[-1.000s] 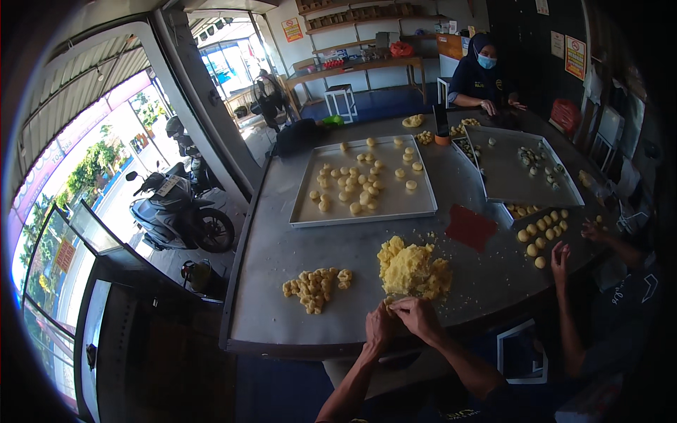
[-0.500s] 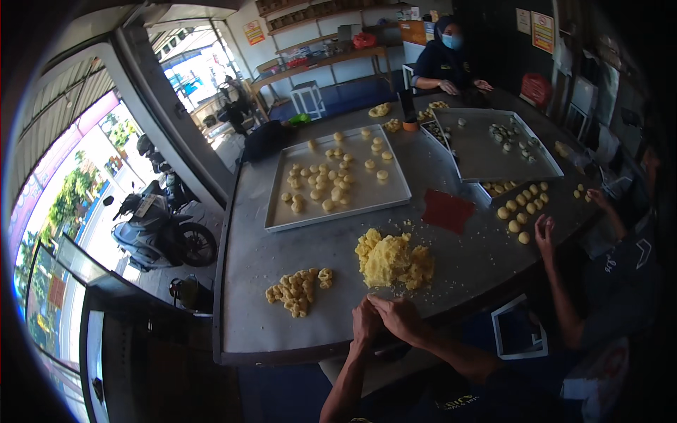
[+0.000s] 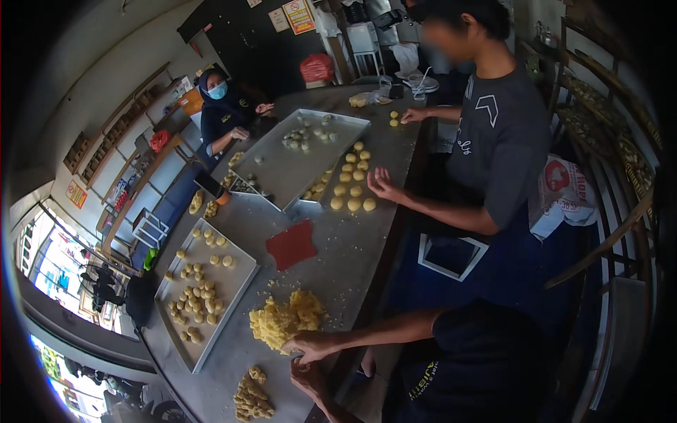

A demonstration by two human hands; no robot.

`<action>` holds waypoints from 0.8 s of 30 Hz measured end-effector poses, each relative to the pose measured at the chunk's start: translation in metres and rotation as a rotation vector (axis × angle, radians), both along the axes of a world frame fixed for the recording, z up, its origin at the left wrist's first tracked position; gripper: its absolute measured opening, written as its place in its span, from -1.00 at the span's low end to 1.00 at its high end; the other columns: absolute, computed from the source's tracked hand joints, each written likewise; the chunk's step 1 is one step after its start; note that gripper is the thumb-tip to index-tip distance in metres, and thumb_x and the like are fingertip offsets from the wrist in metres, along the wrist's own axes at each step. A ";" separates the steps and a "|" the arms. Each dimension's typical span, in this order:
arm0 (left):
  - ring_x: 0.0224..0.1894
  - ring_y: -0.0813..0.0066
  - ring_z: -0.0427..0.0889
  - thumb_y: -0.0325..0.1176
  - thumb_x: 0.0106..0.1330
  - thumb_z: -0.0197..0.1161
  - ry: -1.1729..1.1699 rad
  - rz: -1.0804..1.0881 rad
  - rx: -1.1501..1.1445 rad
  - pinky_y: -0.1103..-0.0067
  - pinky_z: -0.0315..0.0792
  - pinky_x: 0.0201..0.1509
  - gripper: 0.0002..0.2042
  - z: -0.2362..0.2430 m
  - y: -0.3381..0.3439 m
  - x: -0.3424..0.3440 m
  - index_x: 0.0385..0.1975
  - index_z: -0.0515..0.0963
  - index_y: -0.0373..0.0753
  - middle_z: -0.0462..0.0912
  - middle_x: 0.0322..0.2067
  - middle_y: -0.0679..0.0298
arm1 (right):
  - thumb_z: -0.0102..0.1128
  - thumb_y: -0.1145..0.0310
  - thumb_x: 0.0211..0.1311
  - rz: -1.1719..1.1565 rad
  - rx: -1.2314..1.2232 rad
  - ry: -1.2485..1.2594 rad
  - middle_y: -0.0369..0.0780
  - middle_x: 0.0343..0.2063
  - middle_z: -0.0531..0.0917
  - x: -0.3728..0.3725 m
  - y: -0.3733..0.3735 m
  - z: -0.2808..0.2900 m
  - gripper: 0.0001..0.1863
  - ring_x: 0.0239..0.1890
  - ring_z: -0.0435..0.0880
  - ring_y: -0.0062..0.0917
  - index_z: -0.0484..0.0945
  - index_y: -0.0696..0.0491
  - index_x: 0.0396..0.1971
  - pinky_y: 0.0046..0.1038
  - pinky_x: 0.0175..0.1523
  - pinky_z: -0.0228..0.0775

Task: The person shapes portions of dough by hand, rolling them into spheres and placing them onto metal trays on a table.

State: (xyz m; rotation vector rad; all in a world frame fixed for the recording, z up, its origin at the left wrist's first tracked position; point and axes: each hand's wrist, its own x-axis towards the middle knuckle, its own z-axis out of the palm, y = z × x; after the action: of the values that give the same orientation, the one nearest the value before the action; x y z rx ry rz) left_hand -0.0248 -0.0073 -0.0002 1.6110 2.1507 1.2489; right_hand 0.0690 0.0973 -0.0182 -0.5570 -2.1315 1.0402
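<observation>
My right hand [image 3: 314, 345] is at the near edge of the crumbly yellow mound [image 3: 285, 317], its fingers curled down. Just below it, my left hand [image 3: 309, 379] has its fingers bent in and nearly meets the right at the fingertips. Whatever lies between them is too small and hidden to make out. Beside my left hand a heap of small pale dough pieces [image 3: 252, 398] rests on the metal tabletop [image 3: 321, 271].
A tray of round dough balls [image 3: 248, 271] lies to the left. Beyond the red sheet [image 3: 291, 244], another tray [image 3: 271, 166] holds greyish balls beside rows of yellow balls [image 3: 352, 185]. A co-worker [image 3: 493, 134] stands at right; a masked person [image 3: 226, 109] is at the far side.
The view has swung to the right and tilted, bringing the co-worker at right fully in. My hands stay close together; the right now reaches the mound's edge.
</observation>
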 end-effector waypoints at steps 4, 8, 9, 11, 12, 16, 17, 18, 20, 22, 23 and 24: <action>-0.57 0.33 0.53 -0.40 0.11 0.31 -0.193 -0.064 0.056 0.35 0.39 -0.42 -0.83 -0.008 -0.004 -0.009 -0.41 0.55 -0.39 0.61 -0.59 0.06 | 0.58 0.19 -0.25 0.100 -0.200 -0.164 -0.01 -0.26 0.64 0.008 -0.006 0.029 -0.25 -0.15 0.66 -0.18 0.53 0.20 0.04 -0.29 -0.03 0.47; -0.54 0.42 0.49 -0.43 0.11 0.34 -0.183 -0.106 0.056 0.40 0.39 -0.40 -0.84 -0.021 -0.001 -0.014 -0.43 0.54 -0.38 0.59 -0.60 0.16 | 0.46 0.31 -0.07 -0.081 0.050 -0.089 -0.06 -0.27 0.61 0.008 -0.012 0.019 -0.54 -0.15 0.62 -0.21 0.61 0.19 -0.13 -0.28 -0.03 0.46; -0.53 0.43 0.47 -0.44 0.11 0.36 -0.187 -0.118 0.084 0.42 0.40 -0.39 -0.84 -0.025 0.000 -0.017 -0.43 0.54 -0.37 0.58 -0.60 0.19 | 0.41 0.35 -0.02 -0.122 0.051 -0.012 -0.07 -0.27 0.60 0.014 -0.017 0.018 -0.63 -0.16 0.60 -0.22 0.63 0.18 -0.18 -0.27 -0.04 0.45; -0.50 0.28 0.52 -0.41 0.08 0.42 -0.212 -0.050 0.008 0.36 0.41 -0.35 -0.78 -0.009 -0.006 -0.011 -0.38 0.52 -0.36 0.58 -0.53 0.14 | 0.22 0.47 0.14 -0.224 0.082 -0.046 -0.11 -0.28 0.57 0.033 -0.012 0.029 -0.85 -0.15 0.55 -0.24 0.68 0.13 -0.29 -0.24 -0.02 0.43; -0.49 0.20 0.54 -0.39 0.07 0.45 -0.226 -0.010 -0.029 0.33 0.42 -0.33 -0.74 -0.004 -0.009 -0.010 -0.36 0.52 -0.35 0.59 -0.49 0.11 | 0.20 0.46 0.15 -0.361 0.113 -0.005 -0.12 -0.26 0.57 0.043 -0.004 0.029 -0.87 -0.14 0.55 -0.24 0.67 0.11 -0.32 -0.25 -0.02 0.43; -0.38 0.25 0.52 -0.36 0.09 0.47 -0.219 0.033 0.061 0.37 0.43 -0.24 -0.66 -0.019 -0.005 -0.012 -0.23 0.49 -0.35 0.55 -0.35 0.10 | 0.25 0.45 0.16 -0.542 0.189 -0.169 -0.14 -0.20 0.58 0.076 0.029 -0.004 -0.83 -0.08 0.56 -0.28 0.67 0.05 -0.23 -0.28 0.05 0.42; -0.35 0.28 0.52 -0.37 0.10 0.46 -0.214 0.000 0.007 0.39 0.43 -0.23 -0.65 -0.016 -0.003 -0.014 -0.21 0.48 -0.36 0.54 -0.33 0.10 | 0.24 0.44 0.17 -0.506 0.210 -0.137 -0.14 -0.18 0.58 0.077 0.029 -0.013 -0.84 -0.08 0.57 -0.27 0.67 0.05 -0.24 -0.28 0.01 0.45; -0.33 0.30 0.51 -0.38 0.11 0.45 -0.208 -0.032 -0.047 0.40 0.44 -0.21 -0.64 -0.014 -0.003 -0.013 -0.18 0.48 -0.37 0.53 -0.31 0.10 | 0.23 0.44 0.17 -0.552 0.198 -0.094 -0.14 -0.19 0.58 0.079 0.028 -0.022 -0.84 -0.09 0.58 -0.26 0.66 0.05 -0.24 -0.28 -0.02 0.46; -0.31 0.36 0.49 -0.39 0.12 0.44 -0.454 -0.027 0.017 0.46 0.43 -0.18 -0.65 -0.004 -0.006 -0.005 -0.17 0.48 -0.37 0.52 -0.33 0.15 | 0.23 0.44 0.16 -0.601 0.170 0.001 -0.13 -0.20 0.59 0.073 0.020 -0.019 -0.83 -0.12 0.60 -0.25 0.66 0.06 -0.23 -0.29 -0.06 0.49; -0.31 0.45 0.48 -0.39 0.13 0.44 -0.590 -0.030 0.087 0.52 0.43 -0.19 -0.64 0.001 -0.005 0.000 -0.15 0.47 -0.38 0.52 -0.33 0.19 | 0.20 0.46 0.18 -0.555 0.111 -0.171 -0.13 -0.23 0.59 0.079 0.021 -0.013 -0.82 -0.17 0.60 -0.24 0.65 0.05 -0.22 -0.28 -0.11 0.49; -0.32 0.50 0.46 -0.39 0.14 0.44 -0.601 -0.029 0.118 0.55 0.42 -0.22 -0.64 -0.001 -0.007 -0.001 -0.14 0.47 -0.37 0.52 -0.32 0.22 | 0.19 0.47 0.18 -0.523 0.079 -0.256 -0.13 -0.25 0.59 0.081 0.020 -0.010 -0.82 -0.19 0.61 -0.23 0.65 0.05 -0.21 -0.28 -0.13 0.50; -0.34 0.55 0.45 -0.39 0.15 0.44 -0.611 -0.027 0.150 0.58 0.42 -0.25 -0.63 -0.004 -0.008 -0.003 -0.13 0.46 -0.37 0.52 -0.31 0.24 | 0.18 0.49 0.17 -0.535 0.076 -0.236 -0.13 -0.27 0.58 0.082 0.017 -0.006 -0.82 -0.20 0.61 -0.23 0.64 0.06 -0.22 -0.27 -0.14 0.49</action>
State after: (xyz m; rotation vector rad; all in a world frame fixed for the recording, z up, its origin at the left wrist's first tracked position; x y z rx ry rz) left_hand -0.0276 -0.0148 -0.0039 1.0929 1.6799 1.6566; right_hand 0.1506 0.1141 -0.0243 -1.1803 -2.0329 0.6138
